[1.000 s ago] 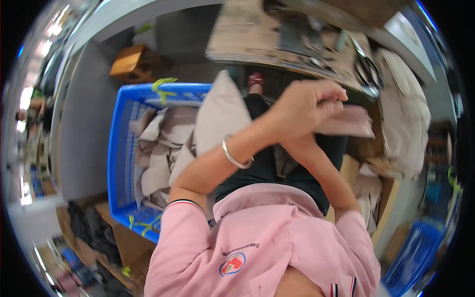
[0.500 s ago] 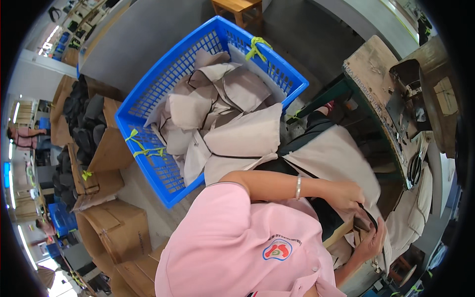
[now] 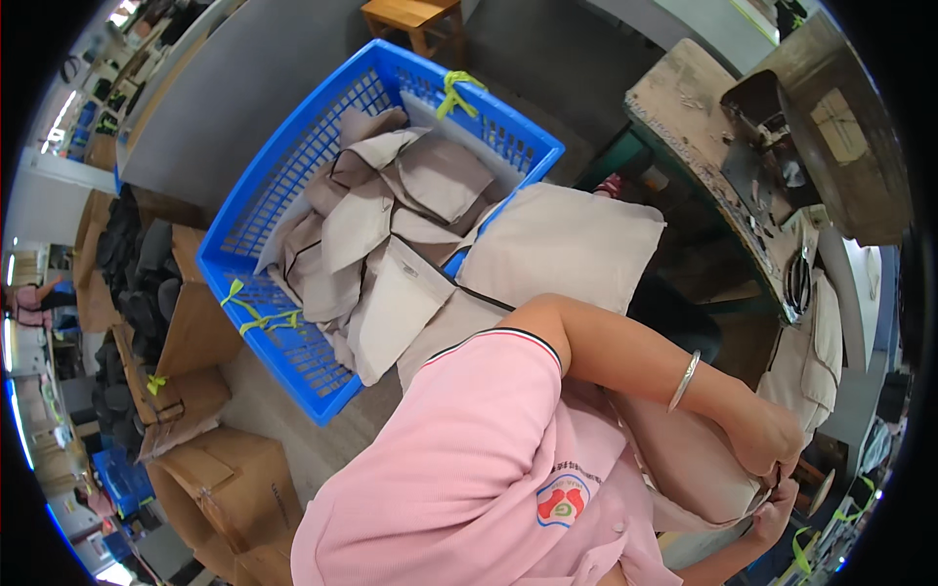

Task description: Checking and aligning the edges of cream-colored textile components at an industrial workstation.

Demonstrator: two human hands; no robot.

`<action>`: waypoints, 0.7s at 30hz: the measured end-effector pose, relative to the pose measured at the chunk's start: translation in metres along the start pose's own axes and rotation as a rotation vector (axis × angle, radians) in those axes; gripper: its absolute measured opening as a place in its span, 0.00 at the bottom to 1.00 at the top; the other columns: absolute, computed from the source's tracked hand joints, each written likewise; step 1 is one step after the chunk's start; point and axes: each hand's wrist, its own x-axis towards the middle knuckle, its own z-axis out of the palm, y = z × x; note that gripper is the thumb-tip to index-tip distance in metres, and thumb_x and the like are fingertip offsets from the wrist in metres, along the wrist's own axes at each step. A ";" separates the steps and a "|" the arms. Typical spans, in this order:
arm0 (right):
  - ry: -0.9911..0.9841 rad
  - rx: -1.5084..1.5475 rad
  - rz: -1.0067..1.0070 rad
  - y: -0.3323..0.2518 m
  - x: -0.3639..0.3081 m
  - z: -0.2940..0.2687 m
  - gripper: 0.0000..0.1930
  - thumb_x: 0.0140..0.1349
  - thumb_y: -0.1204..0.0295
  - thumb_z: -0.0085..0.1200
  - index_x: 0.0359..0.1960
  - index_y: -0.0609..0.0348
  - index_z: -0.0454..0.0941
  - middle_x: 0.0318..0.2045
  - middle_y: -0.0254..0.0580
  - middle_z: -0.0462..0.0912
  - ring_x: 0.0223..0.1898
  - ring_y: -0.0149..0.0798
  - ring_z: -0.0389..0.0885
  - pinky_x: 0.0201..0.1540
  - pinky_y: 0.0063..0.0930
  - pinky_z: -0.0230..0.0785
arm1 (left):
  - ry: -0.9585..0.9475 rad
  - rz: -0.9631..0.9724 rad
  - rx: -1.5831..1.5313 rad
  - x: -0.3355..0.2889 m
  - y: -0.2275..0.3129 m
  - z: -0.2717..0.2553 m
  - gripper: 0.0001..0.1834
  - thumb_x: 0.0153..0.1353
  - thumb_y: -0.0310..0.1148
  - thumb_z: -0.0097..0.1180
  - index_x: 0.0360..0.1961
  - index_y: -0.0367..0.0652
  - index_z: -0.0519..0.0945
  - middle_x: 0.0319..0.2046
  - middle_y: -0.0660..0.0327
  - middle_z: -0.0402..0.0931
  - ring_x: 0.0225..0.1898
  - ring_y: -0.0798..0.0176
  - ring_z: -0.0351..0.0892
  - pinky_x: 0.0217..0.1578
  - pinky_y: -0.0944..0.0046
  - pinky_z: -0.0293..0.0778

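Note:
My left hand [image 3: 767, 435], with a silver bangle on its wrist, is closed on the edge of a beige fabric piece [image 3: 689, 454]. Just below it my right hand [image 3: 774, 516] pinches the same edge, the fingertips of both hands close together. A short dark strip shows between them, too small to make out. The fabric hangs in a bulging fold beside my pink shirt. Left of my arms, dark-edged beige fabric pieces [image 3: 357, 230] lie heaped in a blue plastic basket [image 3: 518, 122]. One broad beige panel [image 3: 567, 239] drapes over the basket's right rim.
At the right stands a worn worktable [image 3: 684, 107] with a dark machine part on it; more beige cloth [image 3: 806, 361] hangs below. Cardboard boxes [image 3: 205, 303], some holding dark pieces, line the left. A wooden stool [image 3: 410, 15] is behind the basket; another person [image 3: 34, 298] stands far left.
Both hands have moved right and down with the fabric piece and are now closer together. The fabric has swung from across my lap into a fold beside my body. The view has shifted.

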 end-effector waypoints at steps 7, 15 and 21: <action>0.025 -1.481 0.123 -0.074 0.037 0.076 0.10 0.61 0.68 0.58 0.27 0.62 0.76 0.18 0.51 0.78 0.22 0.47 0.80 0.27 0.42 0.68 | 0.097 -0.183 0.292 -0.013 -0.052 -0.015 0.11 0.52 0.33 0.60 0.33 0.37 0.86 0.27 0.44 0.81 0.33 0.41 0.82 0.35 0.48 0.76; -0.398 -0.373 0.476 -0.111 0.055 0.102 0.10 0.56 0.66 0.65 0.31 0.59 0.83 0.24 0.42 0.84 0.25 0.44 0.83 0.31 0.32 0.74 | -0.022 -0.172 0.029 -0.022 -0.069 -0.035 0.14 0.53 0.35 0.62 0.39 0.39 0.86 0.30 0.47 0.83 0.32 0.48 0.83 0.36 0.56 0.77; -0.061 -0.362 -0.110 -0.058 0.122 0.107 0.45 0.33 0.67 0.78 0.60 0.60 0.73 0.54 0.49 0.78 0.60 0.51 0.73 0.62 0.41 0.66 | -0.165 -0.136 -0.101 -0.028 -0.052 -0.088 0.13 0.59 0.34 0.61 0.41 0.38 0.85 0.32 0.49 0.83 0.31 0.55 0.83 0.35 0.60 0.75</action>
